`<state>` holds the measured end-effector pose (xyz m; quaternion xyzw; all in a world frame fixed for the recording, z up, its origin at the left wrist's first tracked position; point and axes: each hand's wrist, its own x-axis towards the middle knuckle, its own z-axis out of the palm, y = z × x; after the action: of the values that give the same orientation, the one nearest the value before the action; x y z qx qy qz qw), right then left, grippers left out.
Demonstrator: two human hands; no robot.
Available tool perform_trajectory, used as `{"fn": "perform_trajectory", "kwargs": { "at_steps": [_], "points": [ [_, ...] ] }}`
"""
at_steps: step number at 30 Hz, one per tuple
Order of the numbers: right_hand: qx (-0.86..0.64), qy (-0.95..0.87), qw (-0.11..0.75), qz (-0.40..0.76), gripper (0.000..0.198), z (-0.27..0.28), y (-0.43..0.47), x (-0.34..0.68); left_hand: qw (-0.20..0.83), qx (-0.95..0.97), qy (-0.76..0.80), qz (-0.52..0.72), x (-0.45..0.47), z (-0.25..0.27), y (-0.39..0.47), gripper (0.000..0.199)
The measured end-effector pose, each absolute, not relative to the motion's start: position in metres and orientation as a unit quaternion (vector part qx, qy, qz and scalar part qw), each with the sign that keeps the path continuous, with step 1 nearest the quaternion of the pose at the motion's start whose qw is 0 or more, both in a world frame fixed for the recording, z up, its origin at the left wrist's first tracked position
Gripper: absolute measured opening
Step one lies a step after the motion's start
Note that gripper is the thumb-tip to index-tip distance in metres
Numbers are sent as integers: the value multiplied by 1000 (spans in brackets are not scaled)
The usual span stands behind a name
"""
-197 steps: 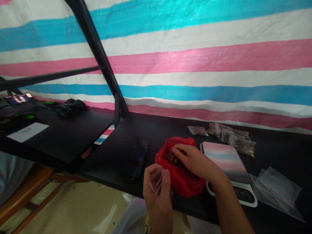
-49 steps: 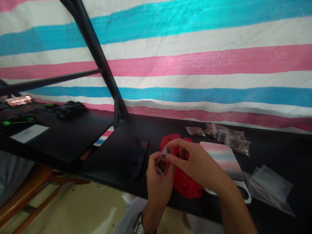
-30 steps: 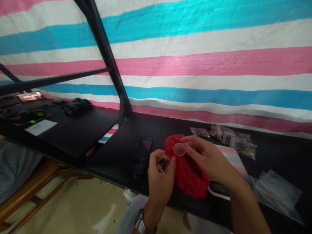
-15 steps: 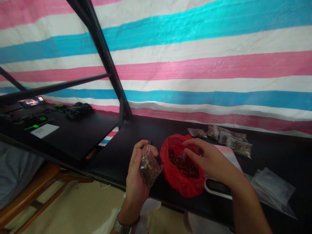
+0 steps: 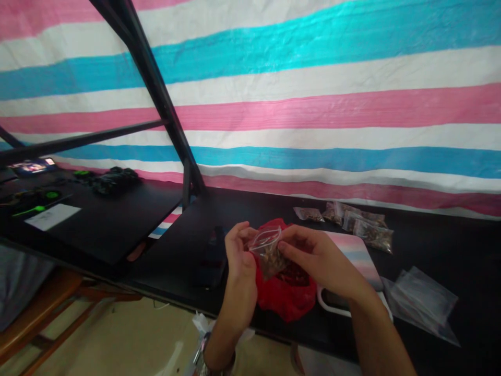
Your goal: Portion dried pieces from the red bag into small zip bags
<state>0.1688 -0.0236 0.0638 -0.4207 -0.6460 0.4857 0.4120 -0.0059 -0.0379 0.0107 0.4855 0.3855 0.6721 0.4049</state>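
Right hand (image 5: pixel 317 258) now out of red bag (image 5: pixel 285 303), fingers pinching baggie (image 5: pixel 271 262) at near edge; left hand (image 5: pixel 239 271) at opposite edge, grip unclear. Red bag below fingers; scooping seems paused.

You carry the one camera on your head, and it looks forward and downward. It sees your left hand (image 5: pixel 239 269) and your right hand (image 5: pixel 318 256) from above and behind, quite near, below the middle of the view. The black table (image 5: pixel 242 206) crosses the lower half, and behind it the striped sheet (image 5: pixel 313 104) fills the upper half. The view is wide: at the lower left it reaches also the floor (image 5: pixel 129 334).
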Motion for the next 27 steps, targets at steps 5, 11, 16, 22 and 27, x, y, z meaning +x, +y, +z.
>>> {"fn": "perform_trajectory", "kwargs": {
  "at_steps": [5,11,16,22,27],
  "points": [
    [-512,-684,385,348,22,66,-25,204,99,511,588,619,10,-9,-70,21],
    [-569,-716,302,268,24,65,-23,199,133,459,625,617,40,-34,-105,48],
    [-550,-745,268,266,24,58,-18,187,148,446,594,653,65,-48,-126,46],
    [-575,-744,254,225,25,61,-20,188,152,479,614,608,73,-55,-123,36],
    [-585,-745,262,184,27,61,-20,179,178,480,623,592,67,-48,-108,35]
  ]
}}
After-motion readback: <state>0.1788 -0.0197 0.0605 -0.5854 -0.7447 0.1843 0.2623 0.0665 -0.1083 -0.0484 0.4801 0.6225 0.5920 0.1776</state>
